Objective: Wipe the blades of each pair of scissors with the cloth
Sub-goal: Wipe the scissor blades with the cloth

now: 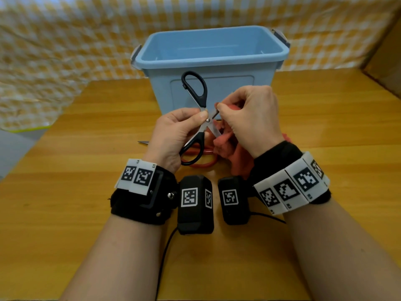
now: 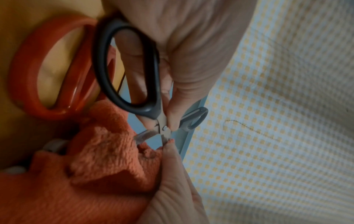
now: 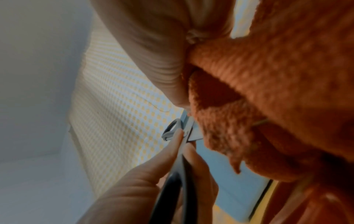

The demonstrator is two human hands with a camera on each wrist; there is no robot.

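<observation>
- The person's left hand [image 1: 173,135] grasps the black scissors [image 1: 196,92] at the pivot, thumb and fingers pinching the joint, with the blades spread wide in an X above the table [image 1: 86,170].
- The right hand [image 1: 249,118] clutches the orange cloth [image 1: 223,142], bunched up, and pinches it round one blade just beside the pivot; the rest of the cloth hangs down to the table under the wrist.
- Both hands work in the middle of the table, just in front of the blue bin [image 1: 217,83]. Bare wood lies open to the left and right of the hands, and the near edge is taken up by the forearms.
- The table's far edge meets a yellow checked sheet [image 1: 54,51] behind the bin.
- I count two pairs of scissors: the black one in hand and red scissors [image 1: 201,164] lying flat on the table beneath the hands, their handles near the left wrist and a blade tip [image 1: 143,142] poking out to the left.
- One cloth, one bin.
- The wristbands [image 1: 293,185] carry black-and-white square code tags; no words can be read.
</observation>
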